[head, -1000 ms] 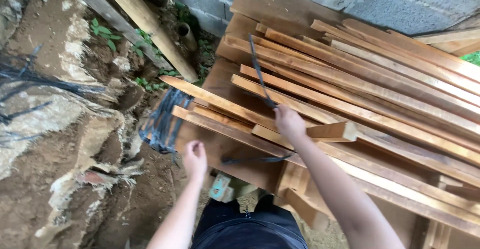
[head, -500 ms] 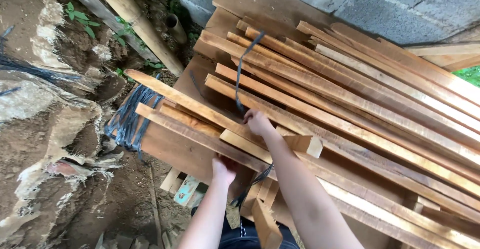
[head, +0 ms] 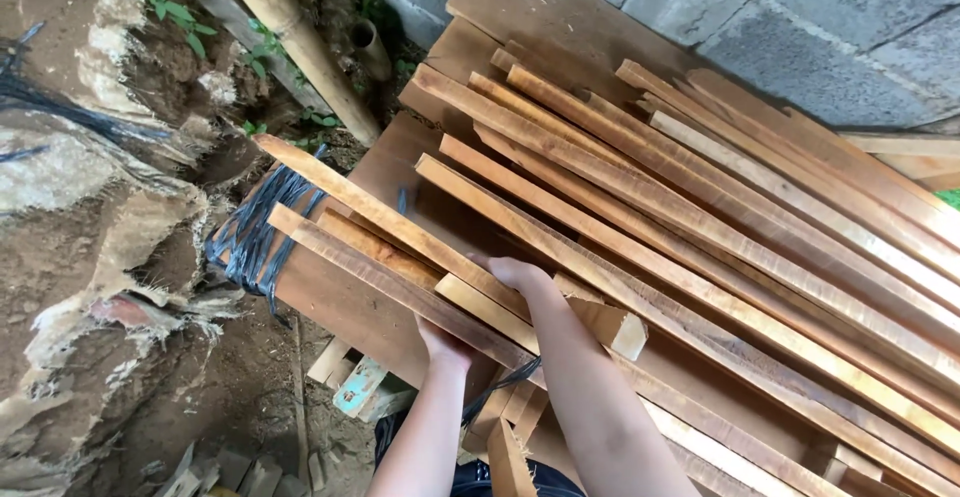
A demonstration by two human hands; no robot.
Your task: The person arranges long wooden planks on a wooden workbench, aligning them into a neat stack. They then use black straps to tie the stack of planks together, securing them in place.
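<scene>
Long wooden slats point(head: 700, 227) lie stacked slantwise on a wide board point(head: 340, 307). A few shorter slats point(head: 380, 242) stick out at the near left of the pile. My left hand point(head: 442, 342) grips these short slats from below, its fingers hidden under the wood. From above, my right hand point(head: 515, 275) lies on the same slats, fingers curled down between them. A thin dark strap point(head: 497, 384) hangs under the slats between my two forearms.
A tangle of dark strapping point(head: 250, 237) wraps the board's left end. A grey block wall point(head: 800, 27) stands behind the pile. Left are bare earth, torn sacking point(head: 90, 287) and leaning poles point(head: 290, 32). Wood offcuts point(head: 355, 382) lie on the ground below.
My right hand, which held the dark strap up over the pile, has come down onto the short slats. My left hand has risen from the board's edge to grip them from beneath.
</scene>
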